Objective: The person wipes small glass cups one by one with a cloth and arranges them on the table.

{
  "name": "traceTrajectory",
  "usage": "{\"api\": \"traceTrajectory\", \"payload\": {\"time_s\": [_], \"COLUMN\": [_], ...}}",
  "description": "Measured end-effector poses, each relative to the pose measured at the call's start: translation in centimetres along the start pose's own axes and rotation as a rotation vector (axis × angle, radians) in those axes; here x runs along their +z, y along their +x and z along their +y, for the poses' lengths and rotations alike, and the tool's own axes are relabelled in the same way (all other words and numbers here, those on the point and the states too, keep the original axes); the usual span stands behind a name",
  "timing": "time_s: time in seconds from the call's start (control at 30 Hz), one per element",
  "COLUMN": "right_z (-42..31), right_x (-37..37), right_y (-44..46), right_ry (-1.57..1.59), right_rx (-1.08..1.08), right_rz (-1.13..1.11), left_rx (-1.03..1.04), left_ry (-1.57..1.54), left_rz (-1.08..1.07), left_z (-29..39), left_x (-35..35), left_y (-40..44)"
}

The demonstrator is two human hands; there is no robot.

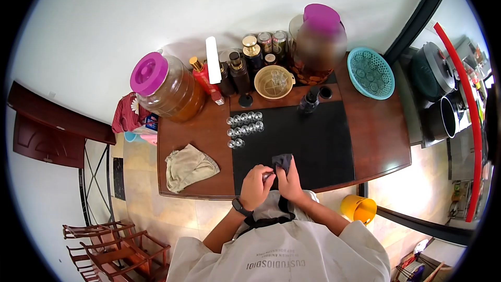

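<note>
Over the front edge of the black mat [323, 151], my left hand [254, 187] has its fingers closed around a small glass [267, 176], mostly hidden by them. Close beside it on the right, my right hand [290, 181] grips a dark grey cloth [282, 162], which bunches up above the fingers. Several small clear glasses [245, 118] stand in rows at the mat's left side. A dark bottle [309, 100] stands at the back of the mat, with a round black cap [325, 92] beside it.
A beige cloth [190, 168] lies at the table's left. Behind are a large jar [177, 94], bottles [239, 75], a cream basket [269, 86] holding glasses, and another jar [318, 47]. A turquoise basket [371, 73] sits at right; a yellow bin [359, 209] stands on the floor.
</note>
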State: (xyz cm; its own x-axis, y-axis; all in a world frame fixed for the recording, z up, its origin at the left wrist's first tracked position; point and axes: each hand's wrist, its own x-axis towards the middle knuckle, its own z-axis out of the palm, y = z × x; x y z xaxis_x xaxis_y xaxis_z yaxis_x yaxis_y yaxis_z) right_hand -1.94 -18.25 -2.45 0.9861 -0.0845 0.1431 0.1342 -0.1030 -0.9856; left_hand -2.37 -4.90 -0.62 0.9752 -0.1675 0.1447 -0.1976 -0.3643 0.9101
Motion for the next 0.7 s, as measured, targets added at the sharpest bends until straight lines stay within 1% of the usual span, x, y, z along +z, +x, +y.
{"api": "traceTrajectory", "payload": {"time_s": [0.07,0.1,0.17,0.2,0.23,0.27,0.3,0.33,0.37,0.4,0.43,0.47,0.5,0.53,0.57,0.6,0.63,0.67,0.7], "right_z": [1.3,1.7,2.1,1.6,0.8,0.0,-0.4,-0.8,-0.9,-0.6,0.0,0.4,0.6,0.7,0.7,0.6,0.5,0.4,0.0], "right_x": [0.4,0.5,0.7,0.7,0.5,0.4,0.2,-0.1,-0.4,-0.7,-0.8,-0.8,-0.6,-0.2,0.2,0.4,0.7,0.8,0.7], "right_y": [-0.1,-0.3,-0.5,-0.3,-0.1,0.0,0.0,0.0,-0.1,0.0,0.0,0.1,0.0,-0.4,-0.7,-0.6,-0.4,-0.2,-0.2], "right_ry": [0.096,0.097,0.201,0.201,0.107,0.014,0.014,-0.058,-0.131,-0.134,-0.235,-0.334,-0.335,-0.212,-0.089,-0.090,0.080,0.251,0.330], "right_rx": [0.085,0.084,0.252,0.251,0.159,0.066,0.067,0.023,-0.020,-0.018,-0.182,-0.347,-0.349,-0.198,-0.046,-0.044,0.077,0.198,0.327], "right_rz": [-0.042,-0.041,-0.134,-0.134,-0.099,-0.065,-0.063,-0.124,-0.184,-0.179,-0.170,-0.163,-0.162,-0.107,-0.050,-0.050,-0.087,-0.125,-0.196], "left_rx": [0.418,0.438,0.429,0.420,0.420,0.189,-0.045,-0.045,-0.227,-0.410,-0.464,-0.463,-0.379,-0.296,-0.296,0.008,0.310,0.308,0.382], "left_ry": [0.310,0.387,0.382,0.375,0.375,0.059,-0.256,-0.257,-0.494,-0.729,-0.726,-0.726,-0.598,-0.469,-0.471,-0.181,0.114,0.114,0.158], "left_rz": [-0.047,-0.108,-0.140,-0.175,-0.175,-0.096,-0.017,-0.019,-0.054,-0.091,-0.161,-0.162,-0.103,-0.043,-0.045,-0.024,-0.002,-0.002,-0.041], "left_z": [0.0,-0.1,-0.3,-0.4,-0.7,-1.1,-1.2,-1.5,-1.7,-1.9,-2.7,-2.9,-2.6,-2.4,-2.3,-1.8,-1.3,-1.0,-0.7], "left_x": [-1.2,-1.7,-2.4,-2.5,-1.9,-0.8,-0.2,-0.1,-0.1,-0.1,-0.3,-0.1,0.2,0.4,0.2,-0.4,-1.0,-1.6,-2.2], "left_y": [0.8,0.7,0.7,0.7,0.3,-0.6,-0.9,-0.9,-1.0,-0.9,-0.9,-1.2,-1.4,-1.4,-1.3,-0.9,-0.5,0.0,0.5]}}
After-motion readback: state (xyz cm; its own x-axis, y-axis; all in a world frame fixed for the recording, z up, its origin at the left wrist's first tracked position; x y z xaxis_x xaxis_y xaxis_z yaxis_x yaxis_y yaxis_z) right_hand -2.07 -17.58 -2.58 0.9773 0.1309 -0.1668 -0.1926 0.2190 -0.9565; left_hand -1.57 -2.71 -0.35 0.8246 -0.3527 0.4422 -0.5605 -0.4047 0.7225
